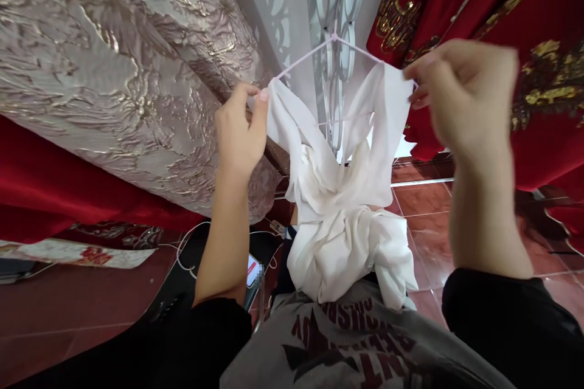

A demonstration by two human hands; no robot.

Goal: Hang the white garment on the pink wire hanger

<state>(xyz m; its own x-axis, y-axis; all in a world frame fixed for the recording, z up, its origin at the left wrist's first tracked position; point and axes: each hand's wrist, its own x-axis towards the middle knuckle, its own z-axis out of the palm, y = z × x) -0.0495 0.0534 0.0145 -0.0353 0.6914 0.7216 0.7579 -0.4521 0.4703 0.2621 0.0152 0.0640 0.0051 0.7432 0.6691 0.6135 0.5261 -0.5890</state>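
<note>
A white garment [351, 237] with wide shoulder straps hangs in front of me, its lower part bunched over my lap. Its shoulders lie over the two ends of a pale pink clothes hanger [306, 59], whose hook goes up toward a grey metal grille. At the left shoulder, my left hand [241, 127] pinches the cloth between thumb and fingers. My right hand [469, 91], slightly blurred, is closed at the right shoulder edge, by the hanger's tip. How much of the hanger lies under its fingers is hidden.
A shiny embossed pinkish fabric [128, 73] fills the left side, with red cloth [82, 188] below it. Red curtains with gold decoration [547, 79] hang at right. Behind stands the metal grille [349, 55]. A lit phone [252, 270] and a white cable [180, 252] lie at lower left.
</note>
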